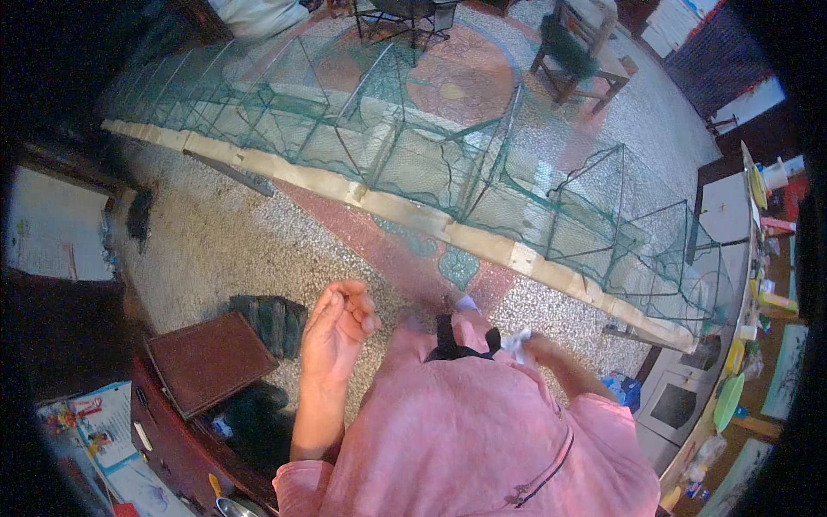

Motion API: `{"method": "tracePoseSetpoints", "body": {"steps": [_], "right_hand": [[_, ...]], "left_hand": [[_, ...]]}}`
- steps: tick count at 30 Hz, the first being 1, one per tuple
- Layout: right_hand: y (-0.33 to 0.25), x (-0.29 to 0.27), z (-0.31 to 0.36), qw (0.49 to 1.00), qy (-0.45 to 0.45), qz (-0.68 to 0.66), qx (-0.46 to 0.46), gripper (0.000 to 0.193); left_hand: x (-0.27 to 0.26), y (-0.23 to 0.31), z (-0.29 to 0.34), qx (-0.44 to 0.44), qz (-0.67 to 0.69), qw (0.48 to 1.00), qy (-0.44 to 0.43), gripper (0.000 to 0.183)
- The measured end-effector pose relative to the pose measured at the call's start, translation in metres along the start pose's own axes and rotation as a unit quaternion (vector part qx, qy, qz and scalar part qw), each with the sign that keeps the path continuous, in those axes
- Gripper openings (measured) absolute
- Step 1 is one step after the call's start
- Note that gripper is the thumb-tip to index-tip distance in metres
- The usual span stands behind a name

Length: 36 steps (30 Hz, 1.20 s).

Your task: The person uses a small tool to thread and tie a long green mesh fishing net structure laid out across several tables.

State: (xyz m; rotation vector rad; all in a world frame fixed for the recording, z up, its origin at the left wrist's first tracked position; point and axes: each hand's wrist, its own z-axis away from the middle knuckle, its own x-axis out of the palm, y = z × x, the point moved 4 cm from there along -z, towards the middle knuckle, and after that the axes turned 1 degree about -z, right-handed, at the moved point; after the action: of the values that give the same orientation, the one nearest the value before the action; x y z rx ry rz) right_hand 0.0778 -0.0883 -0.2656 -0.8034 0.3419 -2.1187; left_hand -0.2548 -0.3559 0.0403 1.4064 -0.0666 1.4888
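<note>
My left hand (pixel 338 327) is raised in front of my body, palm turned inward and fingers loosely curled, with nothing visible in it. Low by my right side, my right hand (pixel 542 349) is closed around a crumpled white piece (pixel 519 343), perhaps tissue or cloth. Ahead of both hands and apart from them, a long green mesh net trap (pixel 426 164) with dark square frames stretches across a pale, narrow board (pixel 392 205). The board slants from far left to near right.
A brown chair or stool seat (pixel 213 364) stands at left beside a desk with papers (pixel 129 457). Beyond the net are a wooden chair (pixel 586 65) and a dark folding chair (pixel 405 17). A cluttered counter (pixel 732 379) runs along the right. The speckled floor (pixel 215 233) has a coloured pattern.
</note>
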Motion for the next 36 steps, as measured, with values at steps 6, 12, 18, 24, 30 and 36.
{"method": "tracePoseSetpoints", "body": {"steps": [6,12,18,24,30,36], "right_hand": [[-0.008,0.065,0.051,0.951,-0.097,0.185,0.228,0.036],[-0.049,0.082,0.072,0.885,-0.194,0.345,0.247,0.047],[-0.096,0.117,0.074,0.837,-0.179,0.502,0.127,0.046],[-0.098,0.118,0.069,0.845,-0.146,0.512,0.058,0.034],[-0.079,0.122,0.046,0.810,-0.159,0.564,0.018,0.031],[-0.100,0.148,0.073,0.716,-0.028,0.697,0.008,0.040]], "left_hand": [[-0.011,-0.010,-0.006,-0.030,-0.024,0.998,0.050,0.023],[-0.016,-0.013,-0.012,-0.036,-0.041,0.997,0.053,0.022],[-0.023,-0.009,-0.013,-0.043,-0.023,0.996,0.073,0.021],[-0.045,-0.007,-0.016,-0.045,-0.024,0.993,0.108,0.020],[-0.049,-0.011,-0.023,-0.066,-0.007,0.992,0.105,0.019],[-0.046,-0.018,-0.033,-0.094,0.005,0.989,0.114,0.017]]}}
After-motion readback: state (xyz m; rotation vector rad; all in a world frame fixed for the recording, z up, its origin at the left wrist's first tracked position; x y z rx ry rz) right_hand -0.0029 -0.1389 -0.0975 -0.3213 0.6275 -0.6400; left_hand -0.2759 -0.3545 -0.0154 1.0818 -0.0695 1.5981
